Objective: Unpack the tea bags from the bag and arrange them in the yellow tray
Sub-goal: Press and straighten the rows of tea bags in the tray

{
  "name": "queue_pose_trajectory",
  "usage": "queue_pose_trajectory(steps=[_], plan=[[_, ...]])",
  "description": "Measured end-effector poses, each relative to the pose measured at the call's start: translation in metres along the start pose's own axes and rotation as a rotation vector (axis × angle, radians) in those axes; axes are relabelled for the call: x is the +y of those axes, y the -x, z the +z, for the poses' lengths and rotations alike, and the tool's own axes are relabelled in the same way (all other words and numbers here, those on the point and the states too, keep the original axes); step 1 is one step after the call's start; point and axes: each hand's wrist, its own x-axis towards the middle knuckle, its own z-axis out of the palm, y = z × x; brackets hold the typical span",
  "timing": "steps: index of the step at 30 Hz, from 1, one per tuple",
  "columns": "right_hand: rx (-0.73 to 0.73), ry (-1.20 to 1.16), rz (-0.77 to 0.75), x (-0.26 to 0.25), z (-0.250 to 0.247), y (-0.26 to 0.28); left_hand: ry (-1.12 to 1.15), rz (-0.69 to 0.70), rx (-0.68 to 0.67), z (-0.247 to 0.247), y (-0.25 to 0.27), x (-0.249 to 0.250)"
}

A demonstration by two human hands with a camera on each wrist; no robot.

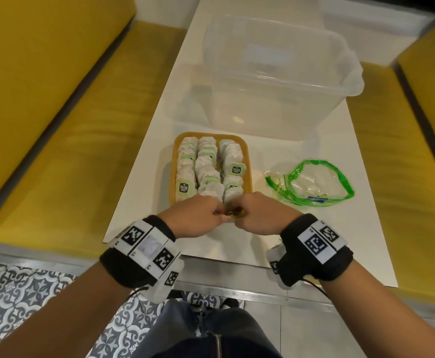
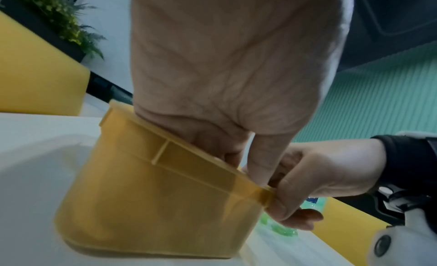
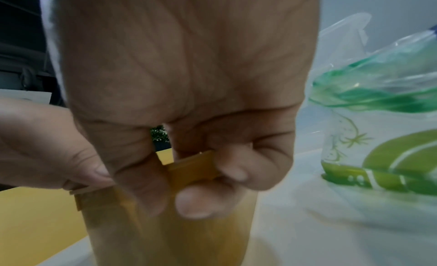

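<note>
The yellow tray (image 1: 173,164) sits on the white table, packed with three rows of white tea bags (image 1: 206,164) with green tags. Both hands are at its near rim. My left hand (image 1: 203,218) curls over the rim, fingers inside the tray (image 2: 153,204) and thumb (image 2: 257,169) on the edge. My right hand (image 1: 257,215) pinches the same rim (image 3: 191,165) between thumb and curled fingers (image 3: 196,204). The clear bag (image 1: 312,184) with a green rim lies open to the tray's right; I see no tea bags in it.
A large clear plastic bin (image 1: 275,81) stands behind the tray on the white table (image 1: 275,228). Yellow benches (image 1: 56,125) flank the table on both sides. The bag (image 3: 378,111) lies close beside my right hand.
</note>
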Motion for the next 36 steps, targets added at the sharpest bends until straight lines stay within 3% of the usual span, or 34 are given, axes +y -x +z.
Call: queue_pose_trajectory(steps=[5,10,15,24,32,36], plan=[[-0.018,-0.079,-0.036,0.002,-0.008,0.001,0.112,-0.006,0.015,0.000,-0.004,-0.002],[0.021,-0.137,-0.082,0.010,-0.007,0.000,0.065,0.084,0.020,-0.001,-0.005,-0.004],[0.090,-0.201,-0.109,0.012,-0.004,0.002,0.094,0.122,0.096,0.000,-0.003,-0.008],[0.091,-0.419,-0.128,0.014,-0.011,0.010,0.255,0.090,0.222,0.001,-0.004,-0.009],[0.351,-0.400,-0.079,0.008,-0.014,0.005,0.382,0.077,0.369,-0.006,-0.006,-0.005],[0.414,-0.471,-0.072,0.007,-0.024,0.007,0.428,0.103,0.334,-0.006,-0.001,0.000]])
